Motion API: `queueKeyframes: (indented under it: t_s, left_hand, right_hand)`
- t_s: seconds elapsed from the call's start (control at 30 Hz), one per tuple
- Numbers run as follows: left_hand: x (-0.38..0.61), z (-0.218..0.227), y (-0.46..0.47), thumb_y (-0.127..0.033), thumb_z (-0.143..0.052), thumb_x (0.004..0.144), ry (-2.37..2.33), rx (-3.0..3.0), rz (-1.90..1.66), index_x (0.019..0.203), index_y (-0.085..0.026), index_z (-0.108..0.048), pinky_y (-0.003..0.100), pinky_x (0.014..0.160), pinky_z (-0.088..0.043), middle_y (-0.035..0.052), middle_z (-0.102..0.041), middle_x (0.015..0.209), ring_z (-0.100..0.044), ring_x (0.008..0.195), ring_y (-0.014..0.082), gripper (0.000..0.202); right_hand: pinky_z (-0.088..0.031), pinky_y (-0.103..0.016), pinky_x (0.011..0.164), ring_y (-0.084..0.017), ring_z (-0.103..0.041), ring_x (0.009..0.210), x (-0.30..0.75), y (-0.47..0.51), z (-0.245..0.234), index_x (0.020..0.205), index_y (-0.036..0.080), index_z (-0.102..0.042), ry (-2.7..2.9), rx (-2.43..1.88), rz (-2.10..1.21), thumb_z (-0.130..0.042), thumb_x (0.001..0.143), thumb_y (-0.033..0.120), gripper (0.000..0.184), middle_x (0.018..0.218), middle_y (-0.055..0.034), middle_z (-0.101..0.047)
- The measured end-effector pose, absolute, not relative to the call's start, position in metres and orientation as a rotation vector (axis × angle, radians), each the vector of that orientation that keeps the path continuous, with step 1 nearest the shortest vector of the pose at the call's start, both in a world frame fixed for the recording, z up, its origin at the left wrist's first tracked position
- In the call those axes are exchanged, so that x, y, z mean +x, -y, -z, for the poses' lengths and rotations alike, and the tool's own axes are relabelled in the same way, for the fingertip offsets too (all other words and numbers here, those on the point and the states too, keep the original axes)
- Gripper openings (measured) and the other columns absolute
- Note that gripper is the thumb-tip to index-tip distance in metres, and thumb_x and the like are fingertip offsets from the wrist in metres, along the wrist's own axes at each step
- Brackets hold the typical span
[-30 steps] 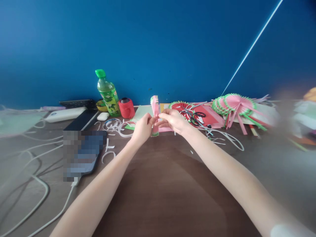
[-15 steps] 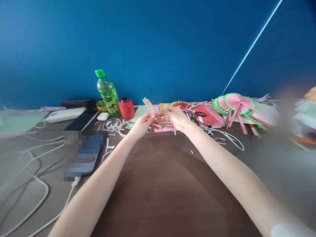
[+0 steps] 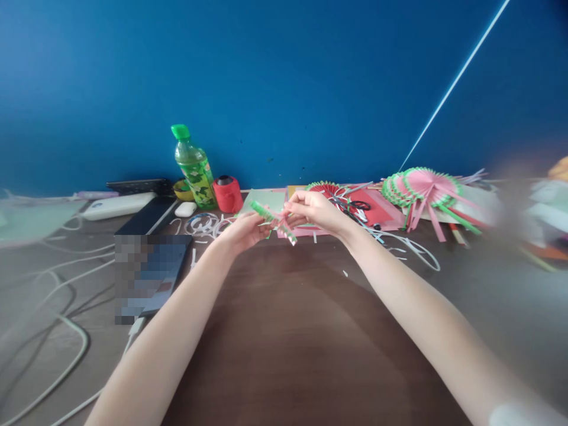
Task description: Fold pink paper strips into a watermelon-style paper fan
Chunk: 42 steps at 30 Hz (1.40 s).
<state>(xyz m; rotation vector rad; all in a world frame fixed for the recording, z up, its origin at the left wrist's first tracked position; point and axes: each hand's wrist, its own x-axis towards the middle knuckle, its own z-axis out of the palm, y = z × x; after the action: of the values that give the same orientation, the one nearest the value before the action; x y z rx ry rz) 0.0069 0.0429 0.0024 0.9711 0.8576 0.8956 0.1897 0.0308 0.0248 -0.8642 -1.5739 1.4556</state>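
Note:
A small pleated paper piece in pink and green slants between my two hands above the far part of the table. My right hand pinches it near its pink middle with thumb and fingertips. At the paper's green upper-left end, my left hand is closed loosely on it with curled fingers; the paper partly hides those fingertips. Beneath and behind the hands lie coloured paper sheets in green, pink and yellow.
At the back stand a green-capped bottle and a red cup-like object. A phone with white cables lies left. Scissors rest on red paper, near pleated paper fans. A blue wall rises behind the table.
The pleated paper has turned, its lower end now pointing down to the right and its green side showing. My left hand has shifted slightly left and down; its fingers are looser.

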Motion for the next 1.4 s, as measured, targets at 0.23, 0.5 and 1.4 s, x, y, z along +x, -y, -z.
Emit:
queueKeyframes:
  t_s: [0.23, 0.5, 1.4]
  left_hand:
    - [0.004, -0.006, -0.036, -0.033, -0.072, 0.068, -0.745, 1.079, -0.781, 0.065, -0.009, -0.060, 0.019, 0.046, -0.036, 0.0009, -0.059, 0.056, -0.051, 0.048, 0.0068, 0.027]
    - [0.003, 0.011, -0.043, -0.038, -0.076, 0.061, -0.810, 1.167, -0.735, 0.069, -0.010, -0.063, 0.019, 0.057, -0.041, 0.0026, -0.065, 0.067, -0.056, 0.058, 0.0068, 0.032]
    - [0.015, 0.029, -0.042, -0.019, -0.074, 0.057, -0.818, 1.380, -0.738, 0.077, -0.012, -0.063, 0.027, 0.074, -0.043, 0.0009, -0.066, 0.073, -0.059, 0.072, 0.0115, 0.025]
  right_hand:
    - [-0.057, -0.035, 0.069, -0.016, -0.068, 0.066, 0.192, -0.031, -0.022, 0.070, 0.016, -0.052, 1.781, -0.864, -1.533, -0.071, 0.070, 0.034, 0.026, 0.068, -0.0024, -0.066]
    - [-0.051, -0.032, 0.069, -0.013, -0.062, 0.068, 0.189, -0.031, -0.014, 0.069, 0.017, -0.052, 2.040, -0.969, -1.229, -0.058, 0.079, 0.022, 0.013, 0.071, -0.0014, -0.064]
    - [-0.040, -0.026, 0.063, -0.015, -0.049, 0.072, 0.180, -0.019, 0.045, 0.074, 0.021, -0.044, 1.994, -0.950, -0.249, -0.048, 0.088, 0.029, 0.016, 0.080, -0.0030, -0.048]
